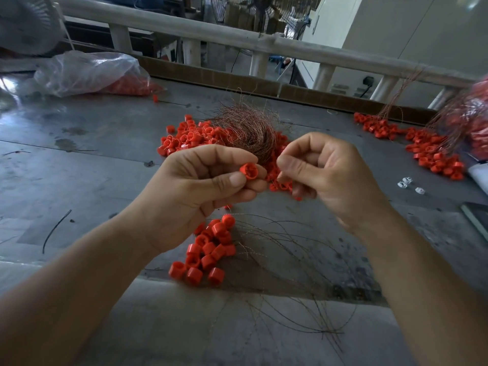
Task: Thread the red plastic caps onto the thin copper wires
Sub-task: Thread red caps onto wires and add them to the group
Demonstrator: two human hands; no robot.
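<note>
My left hand pinches a red plastic cap between thumb and forefinger, its open end turned toward me. Just to its right, my right hand has its fingers curled with the fingertips pinched together; a thin copper wire there is too fine to make out. Behind both hands lies a bundle of copper wires on a heap of loose red caps. Below my left hand sits a cluster of red caps with thin wires trailing from them toward the table's near edge.
A clear plastic bag of red caps lies at the back left of the grey table. More caps with wires are spread at the right. A few small white parts lie nearby. A railing runs behind.
</note>
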